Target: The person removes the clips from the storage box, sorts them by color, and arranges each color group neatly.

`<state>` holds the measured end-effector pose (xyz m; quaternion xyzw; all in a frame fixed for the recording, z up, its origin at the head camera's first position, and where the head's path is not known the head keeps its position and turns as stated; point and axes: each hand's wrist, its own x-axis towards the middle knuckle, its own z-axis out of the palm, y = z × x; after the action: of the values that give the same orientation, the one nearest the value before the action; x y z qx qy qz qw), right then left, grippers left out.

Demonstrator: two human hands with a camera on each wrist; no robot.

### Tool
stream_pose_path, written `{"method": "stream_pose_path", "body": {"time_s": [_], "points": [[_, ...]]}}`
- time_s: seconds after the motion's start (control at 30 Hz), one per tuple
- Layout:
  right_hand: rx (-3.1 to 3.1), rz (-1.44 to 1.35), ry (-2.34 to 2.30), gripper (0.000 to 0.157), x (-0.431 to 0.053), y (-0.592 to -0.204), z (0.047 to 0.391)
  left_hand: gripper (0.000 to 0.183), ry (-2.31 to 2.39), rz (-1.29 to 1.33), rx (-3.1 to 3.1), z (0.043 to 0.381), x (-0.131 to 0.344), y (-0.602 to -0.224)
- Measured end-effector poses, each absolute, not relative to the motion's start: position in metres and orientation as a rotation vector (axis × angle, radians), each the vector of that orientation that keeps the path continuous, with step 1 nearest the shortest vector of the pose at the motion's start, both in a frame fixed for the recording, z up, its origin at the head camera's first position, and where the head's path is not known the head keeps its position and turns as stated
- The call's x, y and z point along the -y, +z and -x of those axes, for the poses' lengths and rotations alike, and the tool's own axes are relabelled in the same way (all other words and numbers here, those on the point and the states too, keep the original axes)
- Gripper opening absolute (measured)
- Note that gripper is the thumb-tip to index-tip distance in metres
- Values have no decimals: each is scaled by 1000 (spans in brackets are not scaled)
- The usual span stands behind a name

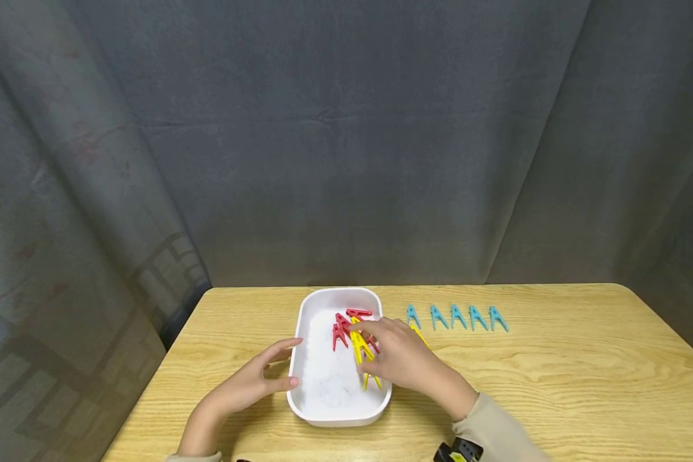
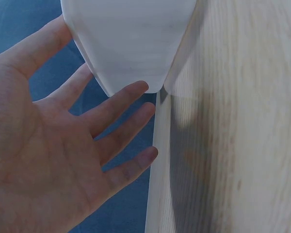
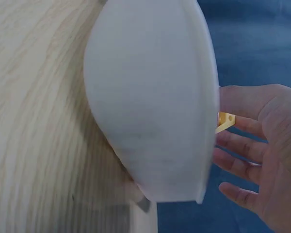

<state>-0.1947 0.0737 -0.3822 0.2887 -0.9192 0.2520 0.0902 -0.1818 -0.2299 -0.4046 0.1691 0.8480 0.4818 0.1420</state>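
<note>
Tray (image 1: 339, 421), white rectangular plastic, sits lower centre, probably steadied by the spread left hand (image 1: 253, 378) at its left side; over it, the right hand (image 1: 402, 355) pinches a yellow A-shaped plastic clothespin (image 1: 359, 342)

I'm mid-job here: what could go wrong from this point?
The yellow clothespin at the right hand's fingertips could tangle, since red clothespins lie close by in the white tray.

The right hand reaches over the tray's right rim, so a bump might shift it; the left hand, at the left rim, shows no firm grip.

Another yellow clothespin, mostly hidden by the right hand, could be overlooked or knocked.
</note>
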Motion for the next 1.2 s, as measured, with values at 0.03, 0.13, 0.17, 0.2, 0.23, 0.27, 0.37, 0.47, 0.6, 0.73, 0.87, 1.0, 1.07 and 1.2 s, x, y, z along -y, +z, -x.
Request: {"method": "stream_pose_path", "body": {"time_s": [0.03, 0.13, 0.17, 0.2, 0.23, 0.27, 0.37, 0.47, 0.6, 0.73, 0.87, 1.0, 1.07, 1.2], "points": [[2714, -849, 762, 60, -77, -381, 193, 64, 1391, -490, -2448, 182, 230, -405], [2690, -806, 794, 61, -87, -379, 190, 64, 1393, -499, -2447, 181, 230, -405], [2690, -789, 797, 61, -91, -378, 189, 64, 1392, -502, -2449, 181, 230, -405], [2689, -773, 808, 60, -94, -377, 188, 64, 1392, -501, -2450, 181, 230, -405], [2688, -756, 814, 60, -98, -377, 187, 64, 1392, -502, -2450, 181, 230, -405], [2689, -740, 824, 60, -101, -377, 187, 64, 1390, -502, -2451, 181, 231, -405], [2685, -700, 817, 61, -112, -378, 187, 63, 1388, -497, -2453, 180, 231, -405], [2681, -660, 806, 62, -123, -380, 187, 63, 1388, -497, -2452, 180, 231, -405], [2694, -613, 792, 63, -138, -384, 188, 64, 1391, -510, -2453, 180, 231, -405], [2698, -590, 782, 63, -151, -388, 190, 64, 1392, -512, -2454, 181, 231, -406], [2711, -546, 777, 63, -163, -392, 194, 63, 1396, -512, -2450, 181, 231, -406], [2767, -486, 795, 63, -174, -396, 199, 64, 1397, -503, -2446, 181, 231, -406], [2799, -468, 798, 63, -179, -398, 202, 63, 1396, -498, -2445, 181, 231, -406], [2849, -443, 801, 64, -187, -402, 209, 63, 1397, -492, -2445, 181, 231, -405]]}}
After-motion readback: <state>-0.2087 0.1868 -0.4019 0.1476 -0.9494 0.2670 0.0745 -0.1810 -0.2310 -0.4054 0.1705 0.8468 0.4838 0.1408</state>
